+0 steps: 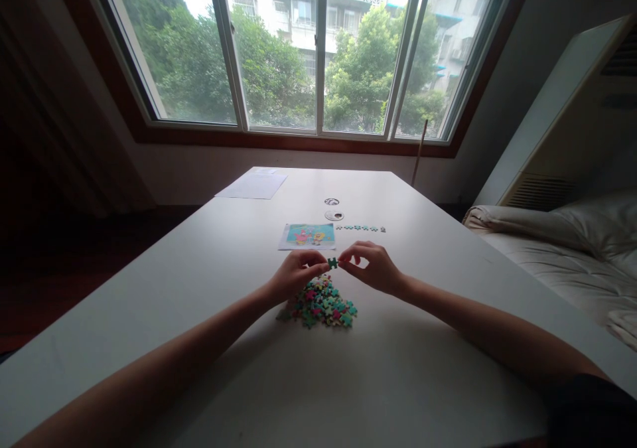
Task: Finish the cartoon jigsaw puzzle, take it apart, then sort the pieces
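Observation:
A small dark green jigsaw puzzle piece [332,263] is held up over the table between my two hands. My left hand [298,274] pinches its left side between thumb and finger. On the other side, the fingertips of my right hand [372,267] are closed on its right edge. Just below lies a loose pile of puzzle pieces [326,305], mostly green with some red and yellow ones; my left hand hides part of it. Beyond my hands is a picture sheet [309,236] with cartoon figures on blue. Right of the sheet, several puzzle pieces [361,228] lie in a row.
Two small round flat items [334,216] lie behind the picture sheet. White papers [253,185] rest at the far left of the white table [438,262]. A window [318,56] is behind the table; a thin stick [419,152] leans there. A couch [542,249] stands at right.

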